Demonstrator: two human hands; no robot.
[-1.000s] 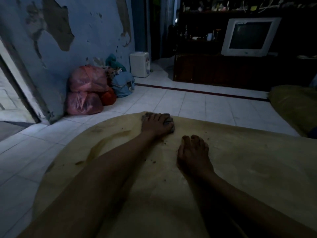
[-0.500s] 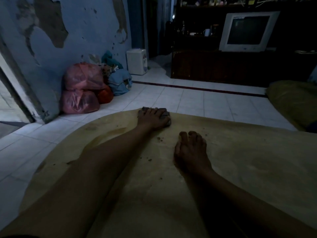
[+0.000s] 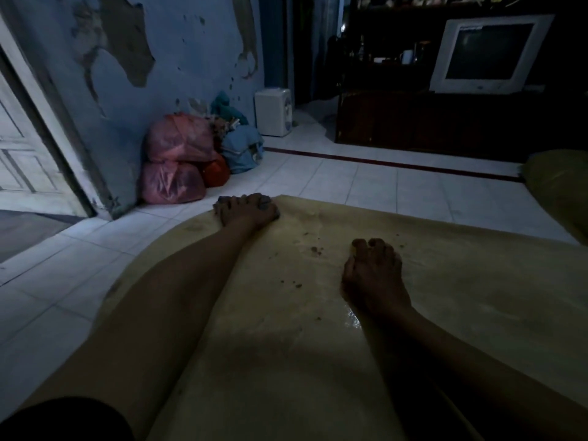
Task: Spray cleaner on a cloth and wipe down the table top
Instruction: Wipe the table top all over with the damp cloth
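The yellowish table top (image 3: 461, 297) fills the lower frame, with dark crumbs (image 3: 315, 249) scattered near its middle and a wet sheen beside my right wrist. My left hand (image 3: 246, 213) reaches to the table's far edge and presses down on a dark grey cloth (image 3: 264, 202), which is mostly hidden under the fingers. My right hand (image 3: 374, 275) rests palm down on the table to the right of the crumbs. Its fingers are slightly bent and hold nothing. No spray bottle is in view.
White tiled floor lies beyond the table. Red plastic bags (image 3: 178, 160) and a blue bundle (image 3: 243, 148) sit against the peeling blue wall. A small white appliance (image 3: 273, 111) stands nearby. A dark cabinet holds an old television (image 3: 490, 55). An olive cushion (image 3: 560, 189) is at right.
My left hand has slid the cloth leftward along the far edge, away from my right hand. My right hand stays planted, its fingers a little more bent.
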